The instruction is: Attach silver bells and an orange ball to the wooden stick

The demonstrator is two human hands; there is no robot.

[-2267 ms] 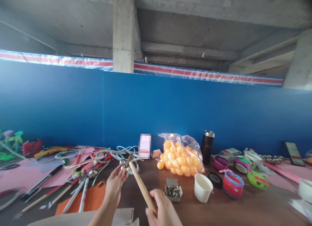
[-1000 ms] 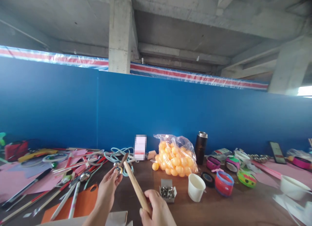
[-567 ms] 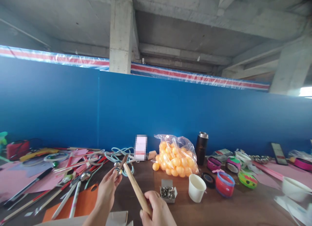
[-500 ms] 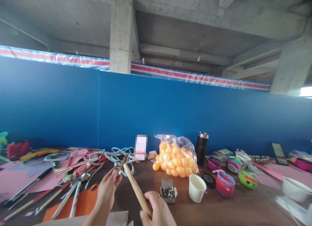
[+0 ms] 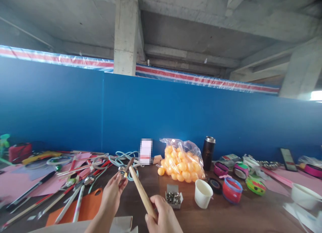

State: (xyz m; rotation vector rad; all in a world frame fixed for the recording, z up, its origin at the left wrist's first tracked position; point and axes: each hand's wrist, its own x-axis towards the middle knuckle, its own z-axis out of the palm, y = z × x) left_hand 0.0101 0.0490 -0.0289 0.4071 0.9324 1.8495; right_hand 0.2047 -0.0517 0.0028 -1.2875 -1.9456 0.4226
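My left hand (image 5: 112,195) pinches a small cluster of shiny silver balls (image 5: 122,170) left of centre, above the dark table. A thin brown strip (image 5: 129,164) rises beside the balls; whether it is joined to them I cannot tell. My right hand (image 5: 162,213) is wrapped round the lower end of a pale wooden stick (image 5: 141,190). The stick leans up and left, its top end close to the silver balls. Right of the stick, an open small box (image 5: 173,198) holds several silver bells.
A clear bag of orange balls (image 5: 182,164), a white paper cup (image 5: 203,193), black tape (image 5: 215,185) and a dark flask (image 5: 208,153) stand to the right. Sticks, pens and an orange sheet (image 5: 97,200) lie left. Cardboard (image 5: 120,224) edges the front.
My left hand and the silver balls have shifted slightly right and down. The wooden stick's top end has moved slightly right; both hands keep their hold.
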